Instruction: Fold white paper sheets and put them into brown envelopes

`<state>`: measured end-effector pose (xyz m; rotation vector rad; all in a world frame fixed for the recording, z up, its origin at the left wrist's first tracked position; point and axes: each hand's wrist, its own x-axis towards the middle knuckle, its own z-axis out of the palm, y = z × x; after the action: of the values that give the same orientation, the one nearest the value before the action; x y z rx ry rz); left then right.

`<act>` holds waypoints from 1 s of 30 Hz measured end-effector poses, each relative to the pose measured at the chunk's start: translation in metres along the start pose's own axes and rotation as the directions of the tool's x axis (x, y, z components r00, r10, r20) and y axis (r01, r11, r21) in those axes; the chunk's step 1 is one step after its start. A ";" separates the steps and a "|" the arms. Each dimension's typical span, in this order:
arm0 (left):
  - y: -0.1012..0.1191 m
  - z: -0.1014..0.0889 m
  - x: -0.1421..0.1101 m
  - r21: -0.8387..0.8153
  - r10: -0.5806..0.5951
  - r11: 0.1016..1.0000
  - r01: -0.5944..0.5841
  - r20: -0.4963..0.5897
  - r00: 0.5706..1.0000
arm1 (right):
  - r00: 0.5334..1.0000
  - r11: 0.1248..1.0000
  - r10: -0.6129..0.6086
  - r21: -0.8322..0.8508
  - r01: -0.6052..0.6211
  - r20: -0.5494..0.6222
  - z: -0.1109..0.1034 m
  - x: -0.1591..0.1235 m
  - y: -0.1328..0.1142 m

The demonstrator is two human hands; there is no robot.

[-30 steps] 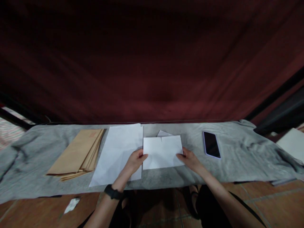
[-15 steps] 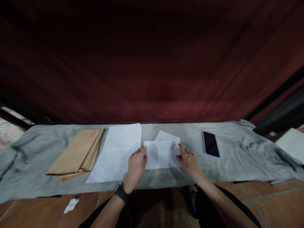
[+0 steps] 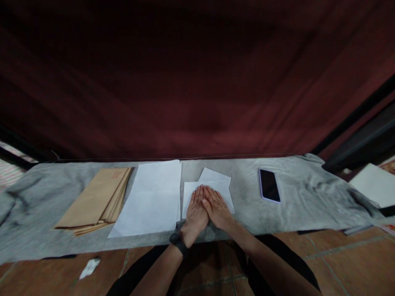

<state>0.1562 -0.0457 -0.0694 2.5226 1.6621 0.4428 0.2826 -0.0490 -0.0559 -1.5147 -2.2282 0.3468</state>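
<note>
My left hand (image 3: 197, 209) lies flat on a folded sheet of white paper (image 3: 187, 193), fingers stretched out and pointing away from me. Against it, thumbs side by side, my right hand (image 3: 217, 207) rests flat on the same sheet. Both hands cover the middle of the paper; its left and right edges show. From behind its far edge pokes another piece of white paper (image 3: 215, 174), set at an angle. Just left of my hands is a stack of larger white sheets (image 3: 151, 197).
Brown paper envelopes (image 3: 92, 197) lie in a pile at the left. A phone (image 3: 269, 186) in a purple case is at the right. Grey cloth (image 3: 243, 218) covers the bench, and a dark red curtain (image 3: 197, 90) hangs behind. A crumpled white scrap (image 3: 89, 268) is on the tiled floor.
My hands have come inward from the two ends of the folded sheet and now lie together, flat, on its middle. The view has shifted slightly.
</note>
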 end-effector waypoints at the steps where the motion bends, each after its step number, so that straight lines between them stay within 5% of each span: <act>1: -0.003 0.000 0.000 0.015 -0.015 1.000 0.015 -0.003 1.000 | 1.000 0.999 0.007 -0.038 -0.008 -0.013 0.000 -0.001 0.003; 7: -0.020 -0.003 -0.003 0.083 -0.081 0.993 0.089 -0.090 0.993 | 0.997 0.983 -0.023 -0.182 0.009 -0.078 -0.007 -0.008 0.027; 20: -0.019 -0.015 -0.007 0.126 -0.186 0.972 0.199 -0.113 0.976 | 0.973 0.953 0.153 -0.234 -0.191 -0.172 -0.023 -0.031 0.072; 24: -0.010 -0.021 0.005 0.111 -0.153 0.979 0.168 -0.130 0.980 | 0.970 0.970 0.157 -0.154 -0.187 -0.188 -0.030 -0.015 0.059; 30: 0.006 -0.009 0.027 0.055 -0.051 0.997 0.054 -0.044 0.998 | 0.998 0.999 -0.049 -0.023 0.048 -0.040 -0.018 0.015 0.021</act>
<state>0.1690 -0.0248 -0.0544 2.5191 1.7760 0.4543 0.3032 -0.0277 -0.0461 -1.4635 -2.2397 0.2751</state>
